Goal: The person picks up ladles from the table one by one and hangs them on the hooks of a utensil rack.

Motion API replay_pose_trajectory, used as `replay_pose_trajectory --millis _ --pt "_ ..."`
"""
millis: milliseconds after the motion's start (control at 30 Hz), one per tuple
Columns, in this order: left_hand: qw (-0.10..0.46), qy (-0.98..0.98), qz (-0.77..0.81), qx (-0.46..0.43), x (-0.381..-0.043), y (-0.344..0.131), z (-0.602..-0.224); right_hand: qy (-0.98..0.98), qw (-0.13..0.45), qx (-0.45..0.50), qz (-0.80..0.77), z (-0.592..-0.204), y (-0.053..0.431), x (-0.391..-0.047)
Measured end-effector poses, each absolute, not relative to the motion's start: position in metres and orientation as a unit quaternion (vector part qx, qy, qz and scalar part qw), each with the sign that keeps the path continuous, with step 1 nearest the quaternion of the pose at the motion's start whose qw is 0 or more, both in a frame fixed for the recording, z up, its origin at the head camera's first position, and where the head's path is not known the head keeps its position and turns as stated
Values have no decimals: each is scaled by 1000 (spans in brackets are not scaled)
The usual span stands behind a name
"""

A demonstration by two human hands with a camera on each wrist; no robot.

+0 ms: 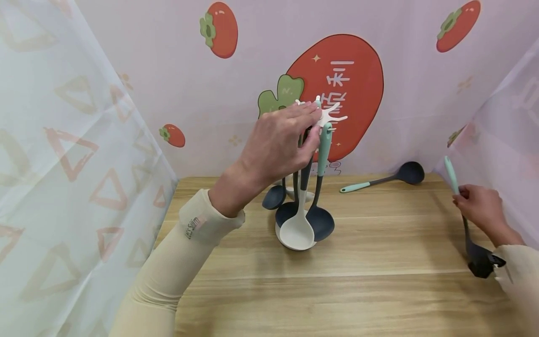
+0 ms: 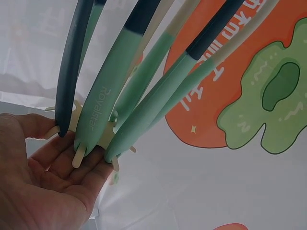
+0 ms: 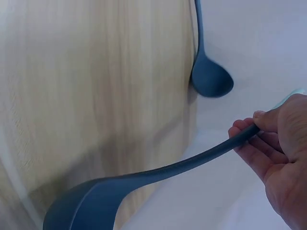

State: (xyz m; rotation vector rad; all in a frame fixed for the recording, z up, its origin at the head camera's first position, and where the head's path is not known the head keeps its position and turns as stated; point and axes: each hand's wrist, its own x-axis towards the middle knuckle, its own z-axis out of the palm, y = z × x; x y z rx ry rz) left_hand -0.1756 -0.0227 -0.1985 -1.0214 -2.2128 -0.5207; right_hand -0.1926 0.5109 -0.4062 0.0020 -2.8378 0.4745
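A cream utensil rack (image 1: 330,115) stands on the wooden table (image 1: 379,290), its base hidden behind the hanging heads. From its pegs hang a cream ladle (image 1: 297,230) and dark blue ladles (image 1: 321,222) with mint handles (image 2: 108,100). My left hand (image 1: 309,126) cups the rack's peg crown (image 2: 79,155), which lies against my palm and fingers (image 2: 72,167). At the table's right edge my right hand (image 1: 463,196) grips a dark blue utensil (image 3: 158,175) by its mint handle (image 1: 450,174). It stands tilted, with the head (image 1: 480,262) low near the table.
A further dark blue ladle (image 1: 405,173) with a mint handle lies on the table at the back right, against the backdrop (image 3: 211,79). Printed curtains close in the left, back and right sides. Bare wood lies in front of the rack.
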Motion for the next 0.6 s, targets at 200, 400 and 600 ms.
replay_pose_trajectory --millis 200,400,600 --pt "323 -840 -198 -389 -176 -23 -199 -968 166 2 189 -399 490 -197" --pt "329 -834 -201 -395 -176 -23 -199 -959 191 9 208 -390 470 -198" --pt "328 -834 -203 -395 -176 -23 -200 -953 213 24 215 -377 444 -197"
